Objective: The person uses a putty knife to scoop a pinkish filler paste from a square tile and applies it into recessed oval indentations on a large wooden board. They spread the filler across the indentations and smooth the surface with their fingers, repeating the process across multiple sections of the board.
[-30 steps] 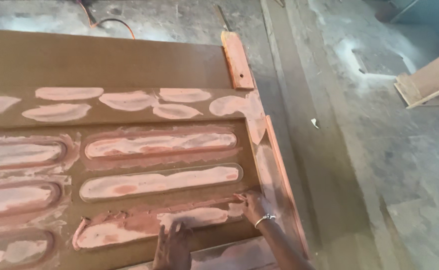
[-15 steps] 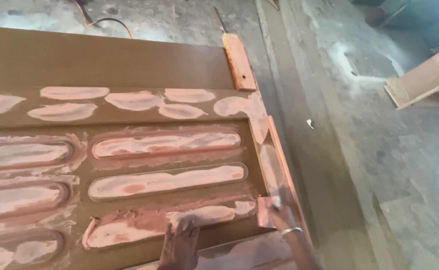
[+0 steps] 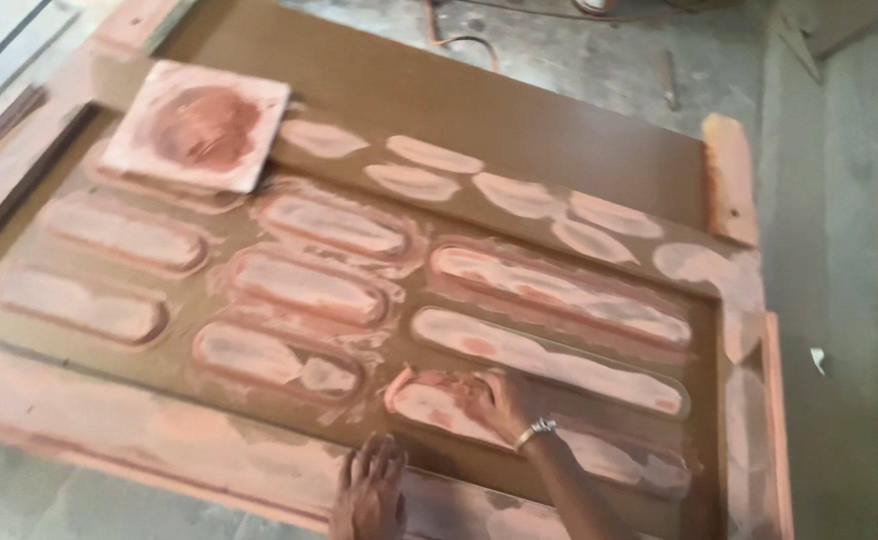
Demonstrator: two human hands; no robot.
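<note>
Right hand lies flat, fingers spread, pressing pink filler under them into a groove of the brown door panel. Left hand rests open-fingered, gripping nothing, on the panel's near rail, beside the right hand.

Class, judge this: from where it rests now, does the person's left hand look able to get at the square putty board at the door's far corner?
Probably not: the left hand lies flat on the door's near edge, while the square putty board sits across the whole panel.

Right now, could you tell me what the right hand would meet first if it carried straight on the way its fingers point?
The right hand lies on a paste-filled groove of the door panel, fingers pointing left. Going on, it would probably first reach the next groove's paste patch, though the exact line is hard to judge.
</note>
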